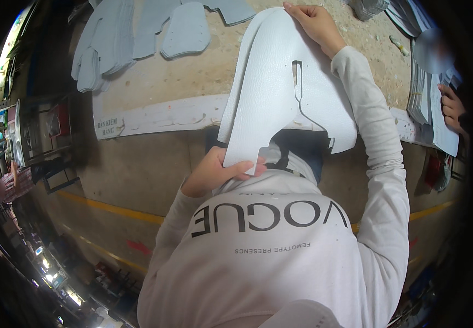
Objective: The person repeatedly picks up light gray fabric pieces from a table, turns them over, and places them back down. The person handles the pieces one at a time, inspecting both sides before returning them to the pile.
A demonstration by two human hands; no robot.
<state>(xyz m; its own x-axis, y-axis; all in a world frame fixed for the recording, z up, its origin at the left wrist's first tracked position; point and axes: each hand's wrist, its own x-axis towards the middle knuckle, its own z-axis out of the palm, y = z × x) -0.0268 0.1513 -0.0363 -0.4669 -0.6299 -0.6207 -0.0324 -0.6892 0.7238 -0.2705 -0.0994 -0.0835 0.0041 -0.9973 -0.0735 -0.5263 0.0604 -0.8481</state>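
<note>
A large white cut leather piece (pixel 272 74) with a grained face hangs between my two hands over the table's front edge. Its outline is curved, with a narrow slot and a notched cut in its right half. My right hand (pixel 314 24) pinches the piece at its far top edge. Near my body, my left hand (pixel 225 170) grips the lower left tip, thumb on top and fingers beneath. Along the left side a second edge shows, from a fold or another layer; I cannot tell which.
The worn table (pixel 149 82) carries stacks of pale cut pieces (pixel 113 33) at the left and a rounded piece (pixel 187 30) beside them. More stacked sheets (pixel 419 98) lie at the right, where another person's hand (pixel 453 109) rests. A small tube-like item (pixel 399 46) lies near them.
</note>
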